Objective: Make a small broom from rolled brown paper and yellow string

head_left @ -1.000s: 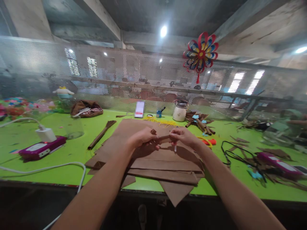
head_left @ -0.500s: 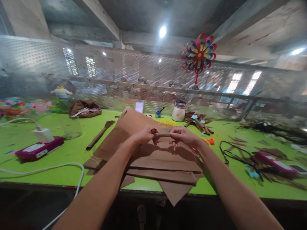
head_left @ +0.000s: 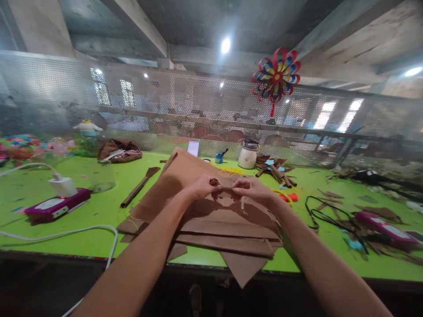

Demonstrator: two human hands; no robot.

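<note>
My left hand [head_left: 203, 187] and my right hand [head_left: 253, 188] are close together above a pile of brown paper sheets [head_left: 228, 225]. Between them runs a narrow rolled strip of brown paper [head_left: 227, 189], with the fingertips of each hand pinched on one end. A crumpled brown end shows at the top of my left fingers. The lower fingers of both hands lie partly in shadow. Left of the pile, a brown paper tube with a frayed end [head_left: 139, 189] lies on the green table [head_left: 109, 206].
Behind the pile stand a blue ink pot [head_left: 219, 157], yellow strings [head_left: 233, 171] and a white jug [head_left: 247, 155]. Several paper tubes [head_left: 279, 171] lie right of it. Purple boxes [head_left: 57, 206], a white cable [head_left: 82, 228], a clear jar [head_left: 102, 176] and a black cord [head_left: 313, 215] flank the pile.
My hands have drawn slightly closer together, and less of the rolled strip shows between them. My right fingers have shifted their hold. The whole view has moved slightly.
</note>
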